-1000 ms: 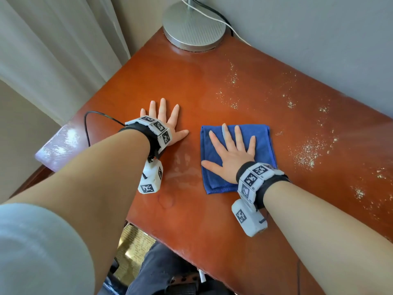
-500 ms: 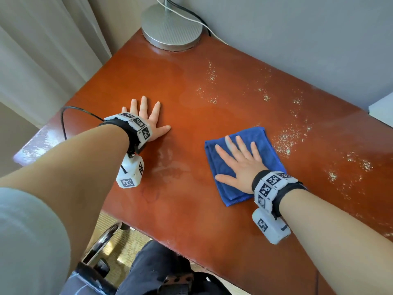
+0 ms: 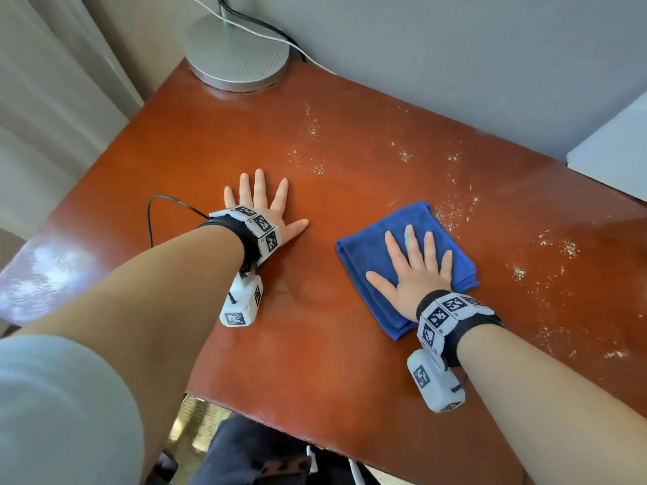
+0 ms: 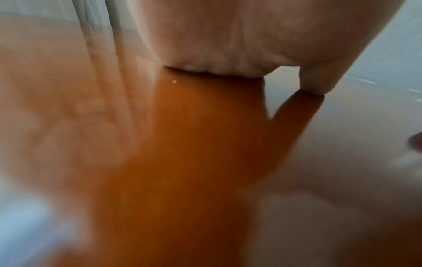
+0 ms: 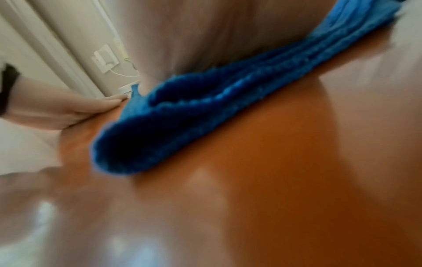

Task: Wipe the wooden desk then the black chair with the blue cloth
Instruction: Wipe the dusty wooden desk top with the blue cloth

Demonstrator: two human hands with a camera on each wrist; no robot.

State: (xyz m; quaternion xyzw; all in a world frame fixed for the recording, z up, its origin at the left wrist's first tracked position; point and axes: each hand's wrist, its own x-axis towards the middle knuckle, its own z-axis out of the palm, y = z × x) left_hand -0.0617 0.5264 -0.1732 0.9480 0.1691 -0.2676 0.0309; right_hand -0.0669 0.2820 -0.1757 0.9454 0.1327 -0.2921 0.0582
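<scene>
Plainly soft and light, the folded blue cloth [image 3: 378,253] slides best under the flat right hand [image 3: 415,274]; the left hand [image 3: 266,211] lies spread wide on the surface [image 3: 315,362].

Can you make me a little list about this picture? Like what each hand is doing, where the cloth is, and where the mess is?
left hand: flat on the wooden desk, fingers spread, holding nothing
right hand: pressing flat on the blue cloth
blue cloth: folded, lying on the desk
crumbs: scattered beyond and to the right of the cloth
lamp base: far left corner
</scene>
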